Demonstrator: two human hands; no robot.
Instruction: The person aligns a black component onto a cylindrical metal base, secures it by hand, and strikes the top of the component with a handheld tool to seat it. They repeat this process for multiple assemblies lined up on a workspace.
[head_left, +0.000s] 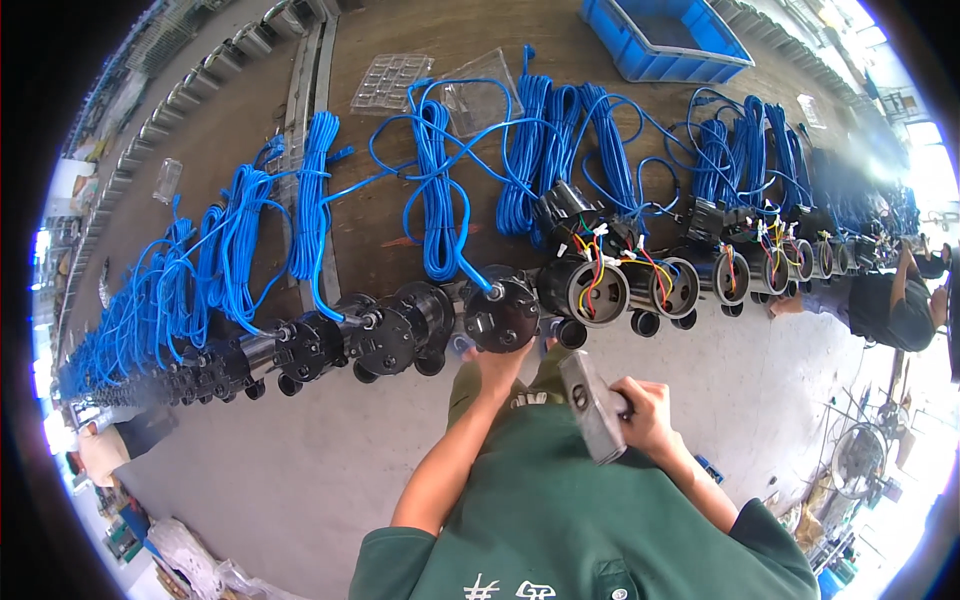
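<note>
In front of me, a black cylindrical motor housing (502, 312) lies at the bench edge with its round capped end toward me. A blue cable (478, 278) enters the cap through a metal fitting. My left hand (501, 370) grips this housing from below, its fingers partly hidden behind it. To the right, over my lap, my right hand (648, 418) is closed round the handle of a hammer (594, 408). The hammer's grey metal head is apart from the housing. Beside the capped housing, an open housing (597, 292) shows coloured wires inside.
Capped housings (385, 338) line the bench edge to the left; open ones (730, 277) with loose wires continue right. Bundled blue cables (433, 190) lie behind them on the brown bench (375, 255). A blue crate (668, 50) and clear plastic trays (392, 82) sit farther back. Other people work at both sides.
</note>
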